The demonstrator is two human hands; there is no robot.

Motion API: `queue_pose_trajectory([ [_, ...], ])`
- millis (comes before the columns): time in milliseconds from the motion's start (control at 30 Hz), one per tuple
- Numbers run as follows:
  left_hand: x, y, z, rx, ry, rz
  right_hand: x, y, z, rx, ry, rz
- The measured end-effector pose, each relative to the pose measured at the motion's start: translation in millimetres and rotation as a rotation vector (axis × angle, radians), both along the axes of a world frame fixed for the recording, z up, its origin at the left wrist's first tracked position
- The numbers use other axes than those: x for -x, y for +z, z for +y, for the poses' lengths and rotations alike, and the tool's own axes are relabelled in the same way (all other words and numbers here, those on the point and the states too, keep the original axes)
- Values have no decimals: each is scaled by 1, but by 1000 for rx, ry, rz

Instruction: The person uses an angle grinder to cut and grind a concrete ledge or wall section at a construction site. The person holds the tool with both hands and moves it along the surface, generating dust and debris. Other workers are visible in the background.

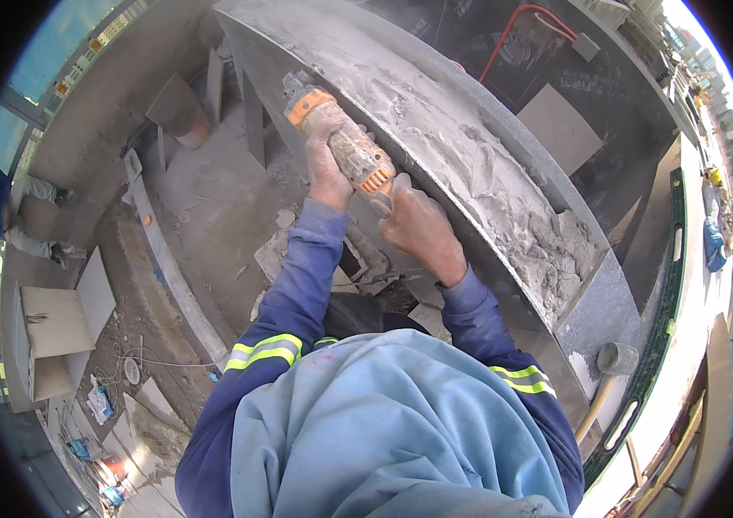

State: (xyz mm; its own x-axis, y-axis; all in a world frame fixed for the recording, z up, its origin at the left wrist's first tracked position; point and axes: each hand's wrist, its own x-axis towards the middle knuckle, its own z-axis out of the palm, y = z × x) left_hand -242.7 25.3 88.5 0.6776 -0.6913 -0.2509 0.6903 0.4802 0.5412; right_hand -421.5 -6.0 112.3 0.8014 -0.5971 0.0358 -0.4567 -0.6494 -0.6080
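Observation:
An orange and grey angle grinder [345,142], dusty with mortar, is held against the edge of a grey stone slab [504,138] coated with wet grey mortar. My left hand [325,160] wraps the grinder's body near its head. My right hand [422,231] grips its rear end by the slab's near edge. Both arms wear blue sleeves with yellow reflective bands.
Another person [17,216] in a blue hat crouches at far left. A cardboard box [51,341] and tile offcuts lie on the dusty floor. A rubber mallet [612,367] rests at lower right beside a long green level [664,285]. A red cable [513,30] runs at the top.

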Motion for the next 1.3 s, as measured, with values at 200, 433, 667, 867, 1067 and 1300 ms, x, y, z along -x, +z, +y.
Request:
queue_pose_trajectory([
  [200,1,-5,3,3,-38,-33,5,1,1,65,24,-14],
  [433,-5,-14,-1,40,-48,-7,4,-4,1,96,17,-45],
  [667,5,-1,0,6,-12,-5,4,0,0,9,-10,42],
  [867,6,-3,2,26,-23,-18,8,2,1,11,1,36],
  [1067,4,-6,-1,26,-28,2,7,-4,0,28,-2,38],
  [1300,4,-9,0,12,-21,-31,9,-4,0,36,0,18],
])
